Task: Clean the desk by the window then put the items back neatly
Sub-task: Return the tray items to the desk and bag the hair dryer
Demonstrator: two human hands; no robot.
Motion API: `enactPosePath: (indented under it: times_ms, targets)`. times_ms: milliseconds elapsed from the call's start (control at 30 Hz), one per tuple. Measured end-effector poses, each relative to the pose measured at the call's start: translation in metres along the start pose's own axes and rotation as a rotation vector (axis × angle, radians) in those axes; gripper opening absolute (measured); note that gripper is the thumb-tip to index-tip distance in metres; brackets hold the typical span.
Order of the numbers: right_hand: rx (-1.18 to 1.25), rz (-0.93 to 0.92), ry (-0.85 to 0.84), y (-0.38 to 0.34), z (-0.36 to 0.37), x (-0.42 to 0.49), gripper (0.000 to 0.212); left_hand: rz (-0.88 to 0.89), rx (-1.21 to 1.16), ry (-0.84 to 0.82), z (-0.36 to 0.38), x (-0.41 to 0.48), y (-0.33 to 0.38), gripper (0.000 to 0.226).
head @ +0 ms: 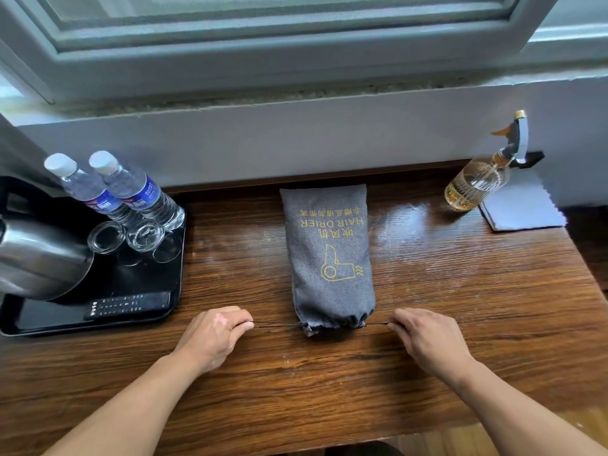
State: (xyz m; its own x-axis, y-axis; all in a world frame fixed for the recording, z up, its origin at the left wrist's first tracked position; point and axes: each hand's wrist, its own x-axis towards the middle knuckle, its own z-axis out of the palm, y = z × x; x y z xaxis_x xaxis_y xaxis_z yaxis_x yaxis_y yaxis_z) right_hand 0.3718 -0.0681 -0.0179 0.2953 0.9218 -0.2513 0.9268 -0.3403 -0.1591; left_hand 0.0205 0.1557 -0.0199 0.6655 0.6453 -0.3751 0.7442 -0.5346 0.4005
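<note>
A grey hair-drier bag (329, 255) with yellow print lies lengthwise in the middle of the wooden desk (460, 291), its gathered mouth toward me. A dark drawstring (276, 325) runs out of both sides of the mouth, stretched taut. My left hand (214, 334) pinches the left end of the drawstring, a little left of the bag. My right hand (424, 337) pinches the right end, a little right of the bag. Both hands rest low over the desk.
A black tray (158, 284) at the left holds a steel kettle (39, 258), two water bottles (131, 192), two glasses (125, 236) and a remote (128, 306). A spray bottle (480, 179) and a folded grey cloth (523, 209) sit at the back right. A window sill runs behind.
</note>
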Motion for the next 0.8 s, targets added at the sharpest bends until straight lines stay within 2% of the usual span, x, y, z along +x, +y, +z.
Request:
enactPosePath:
  times_ms: [400, 567, 800]
  targets:
    - [-0.049, 0.055, 0.019, 0.020, -0.007, -0.008, 0.020, -0.081, 0.036, 0.067, -0.003, -0.008, -0.031, 0.014]
    - [-0.036, 0.085, -0.002, 0.025, -0.011, -0.013, 0.024, -0.112, 0.044, 0.040, -0.002, -0.010, -0.037, 0.014]
    - [0.053, 0.090, -0.138, 0.019, -0.003, -0.002, 0.025, -0.180, 0.017, 0.007, -0.001, -0.003, -0.028, 0.016]
